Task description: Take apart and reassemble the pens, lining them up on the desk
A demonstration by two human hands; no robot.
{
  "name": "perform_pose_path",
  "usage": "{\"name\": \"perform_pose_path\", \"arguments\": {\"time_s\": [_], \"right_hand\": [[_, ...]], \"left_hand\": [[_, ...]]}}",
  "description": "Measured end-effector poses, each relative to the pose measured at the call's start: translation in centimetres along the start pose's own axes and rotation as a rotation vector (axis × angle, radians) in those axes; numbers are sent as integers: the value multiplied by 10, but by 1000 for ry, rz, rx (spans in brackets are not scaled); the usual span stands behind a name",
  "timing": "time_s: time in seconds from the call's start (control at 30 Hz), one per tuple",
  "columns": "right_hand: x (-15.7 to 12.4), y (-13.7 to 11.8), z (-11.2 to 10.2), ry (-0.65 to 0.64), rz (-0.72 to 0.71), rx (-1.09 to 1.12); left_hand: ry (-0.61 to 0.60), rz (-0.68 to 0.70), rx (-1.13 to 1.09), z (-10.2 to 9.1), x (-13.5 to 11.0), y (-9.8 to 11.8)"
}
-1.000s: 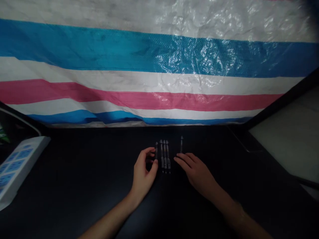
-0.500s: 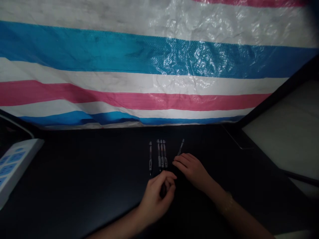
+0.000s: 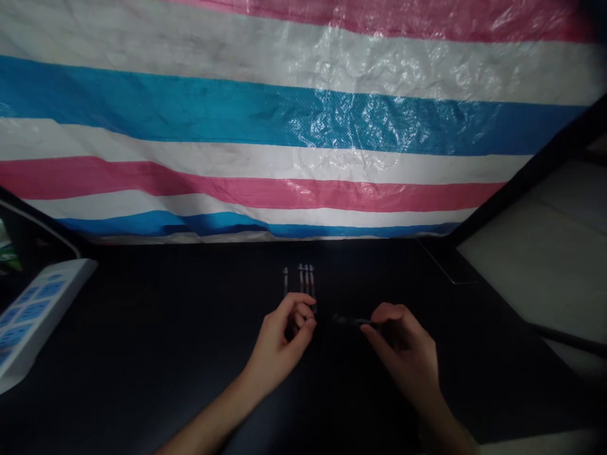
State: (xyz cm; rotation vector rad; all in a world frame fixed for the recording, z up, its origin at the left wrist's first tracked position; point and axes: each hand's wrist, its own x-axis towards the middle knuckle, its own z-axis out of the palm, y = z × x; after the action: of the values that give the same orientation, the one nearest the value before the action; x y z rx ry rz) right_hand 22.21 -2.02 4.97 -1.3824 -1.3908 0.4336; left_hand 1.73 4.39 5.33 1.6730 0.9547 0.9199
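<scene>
The right hand (image 3: 403,347) is closed on a dark slim pen (image 3: 353,321), pinching it between thumb and fingers near one end. Grip looks firm, and the pen is off the desk or only just above it; can't tell which from this view. Its long axis runs nearly level, crosswise to the view, with the free end pointing left toward the left hand (image 3: 279,338). That places it roughly square to the four slim pens (image 3: 306,278) lying side by side on the black desk (image 3: 142,303), their long axes running away from the person. One pen (image 3: 285,281) sits a little apart on the left, and three lie tightly grouped to its right. The free end of the held pen stops just short of the lower end of the rightmost pen. The left hand is the nearer one to the row: it is curled, with its fingers (image 3: 301,311) over the lower parts of the pens, hiding them. Can't tell if it holds anything, as the curled fingers are in shadow. Behind the desk hangs a striped woven tarp (image 3: 265,126), and a white power strip (image 3: 42,309) sits far left.
</scene>
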Motion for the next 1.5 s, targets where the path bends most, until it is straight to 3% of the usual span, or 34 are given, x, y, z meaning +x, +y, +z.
{"name": "perform_pose_path", "arguments": {"time_s": [0.13, 0.23, 0.33, 0.43, 0.63, 1.0, 1.3, 1.4, 1.5], "right_hand": [[-21, -3, 5, 152, 364, 303], [-26, 1, 16, 193, 558, 628], [-28, 6, 30, 186, 663, 872], [-31, 9, 40, 150, 701, 910], [-40, 12, 41, -22, 615, 665], [-30, 6, 36, -353, 464, 375], [-40, 8, 36, -122, 242, 138], [-43, 8, 37, -104, 203, 144], [-41, 4, 40, -137, 73, 226]], "left_hand": [[3, -57, 3, 0, -17, -2], [31, -61, -18, 6, -36, -11], [0, -63, -149, 13, -47, -20], [38, -57, -249, 17, -51, -26], [187, -94, -417, 11, -52, -35], [350, -67, -411, 12, -58, -43], [381, -118, -405, 19, -64, -34], [450, -188, -445, 21, -64, -31], [456, -220, -499, 20, -63, -34]]}}
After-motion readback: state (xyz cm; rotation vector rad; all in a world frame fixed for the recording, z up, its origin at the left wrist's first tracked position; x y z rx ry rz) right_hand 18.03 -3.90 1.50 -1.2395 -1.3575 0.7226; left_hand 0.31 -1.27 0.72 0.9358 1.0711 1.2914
